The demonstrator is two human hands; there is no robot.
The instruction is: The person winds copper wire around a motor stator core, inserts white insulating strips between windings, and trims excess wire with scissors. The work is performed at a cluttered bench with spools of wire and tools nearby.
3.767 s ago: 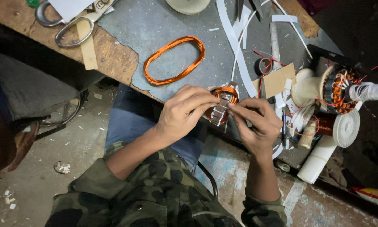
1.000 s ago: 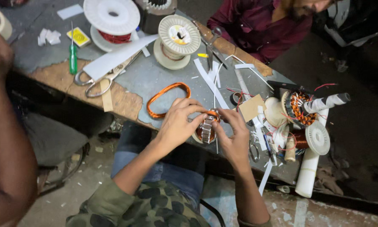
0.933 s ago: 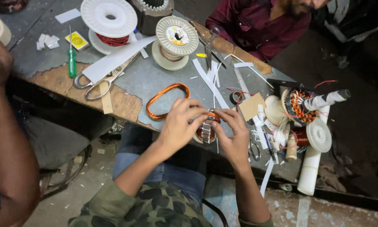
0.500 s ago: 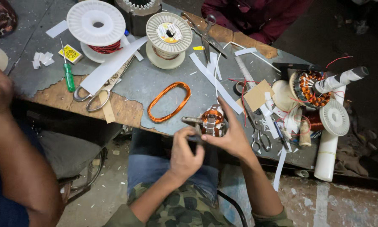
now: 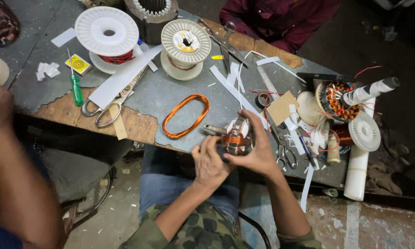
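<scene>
Both hands meet at the near edge of the workbench (image 5: 170,97), over a small motor armature (image 5: 237,136) wound with copper wire. The right hand (image 5: 258,150) wraps around the armature from the right and from below, fingers curled over its far side and thumb under it, so the piece sits clamped in that grasp with its short metal shaft (image 5: 214,129) sticking out to the left. The left hand (image 5: 210,161) lies just below and to the left of the armature, its fingertips bent in against the lower left of the winding; whether it pinches anything there cannot be told. A loose oval coil of orange copper wire (image 5: 186,115) lies flat on the bench just left of the shaft, apart from both hands. Farther left lie scissors (image 5: 103,108) and a green screwdriver (image 5: 76,90).
</scene>
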